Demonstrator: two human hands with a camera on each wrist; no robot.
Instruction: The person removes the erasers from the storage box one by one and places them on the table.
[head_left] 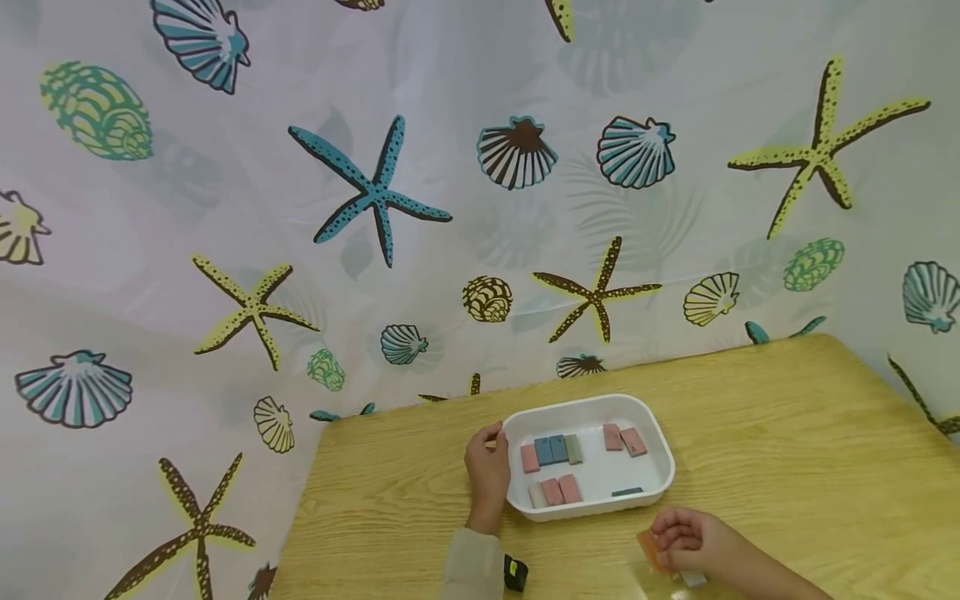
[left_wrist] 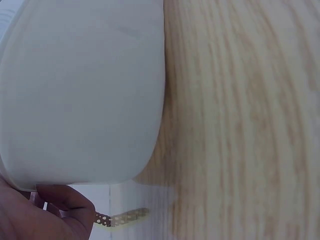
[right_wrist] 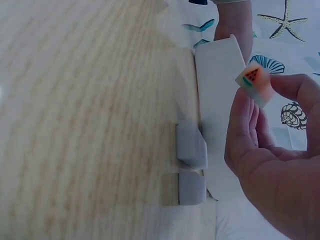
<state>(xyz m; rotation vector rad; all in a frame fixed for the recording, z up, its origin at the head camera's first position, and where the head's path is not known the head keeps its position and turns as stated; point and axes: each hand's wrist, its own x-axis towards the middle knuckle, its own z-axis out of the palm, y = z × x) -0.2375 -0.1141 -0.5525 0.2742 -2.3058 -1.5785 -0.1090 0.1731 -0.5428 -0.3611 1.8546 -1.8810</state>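
A white tray (head_left: 660,450) stands on the wooden table (head_left: 787,433) and holds several small pink, blue and grey blocks (head_left: 558,450). My left hand (head_left: 491,442) grips the tray's left rim; in the left wrist view its fingers (left_wrist: 55,212) curl under the tray wall (left_wrist: 80,95). My right hand (head_left: 671,537) is just in front of the tray, near the table's front edge. It pinches a small orange block (head_left: 648,550) between thumb and fingers. In the right wrist view this block (right_wrist: 255,82) shows a watermelon-slice picture.
Two grey blocks (right_wrist: 191,145) lie on the table beside the tray wall (right_wrist: 217,90) in the right wrist view. A pale piece (head_left: 693,577) lies under my right hand. A sea-shell patterned curtain (head_left: 375,192) hangs behind the table.
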